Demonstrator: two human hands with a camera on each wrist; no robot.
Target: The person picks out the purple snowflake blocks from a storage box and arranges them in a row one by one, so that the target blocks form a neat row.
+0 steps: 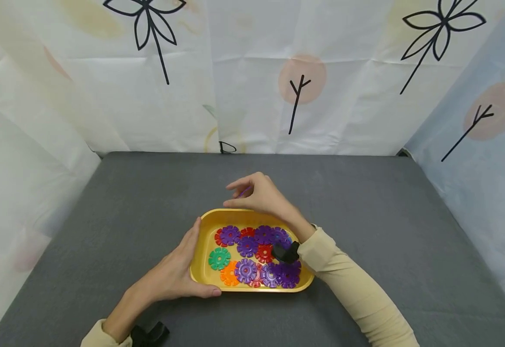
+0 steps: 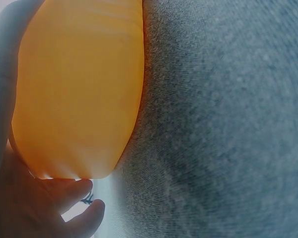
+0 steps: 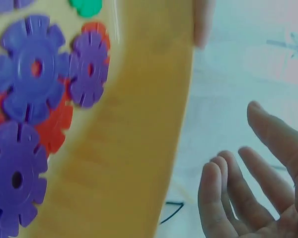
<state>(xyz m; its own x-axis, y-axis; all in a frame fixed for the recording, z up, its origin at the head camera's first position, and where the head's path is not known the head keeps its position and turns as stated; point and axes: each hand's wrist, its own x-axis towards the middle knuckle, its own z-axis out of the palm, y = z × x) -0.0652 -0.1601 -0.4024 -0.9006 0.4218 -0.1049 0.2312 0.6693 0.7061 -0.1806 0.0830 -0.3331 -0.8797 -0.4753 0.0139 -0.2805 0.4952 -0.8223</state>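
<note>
A yellow tray (image 1: 204,226) holds several notched plastic discs: a green disc (image 1: 219,259), an orange disc (image 1: 229,273), red discs and many purple discs (image 1: 246,271). My left hand (image 1: 170,267) grips the tray's left end, thumb along the near side and fingers at the far corner. In the left wrist view the tray's outer wall (image 2: 79,99) fills the upper left. Beyond the far rim, my right hand (image 1: 258,193) hovers with bent fingers. A thin purple sliver (image 1: 246,192) shows between its thumb and fingers, but in the right wrist view the fingers (image 3: 243,193) look apart; I cannot tell whether they hold it.
A grey cloth-covered table (image 1: 148,193) lies around the tray. White printed curtains (image 1: 252,106) stand along the back and both sides. My right forearm (image 1: 356,289) reaches past the tray's right end, and a black wrist camera (image 1: 284,253) hides some discs.
</note>
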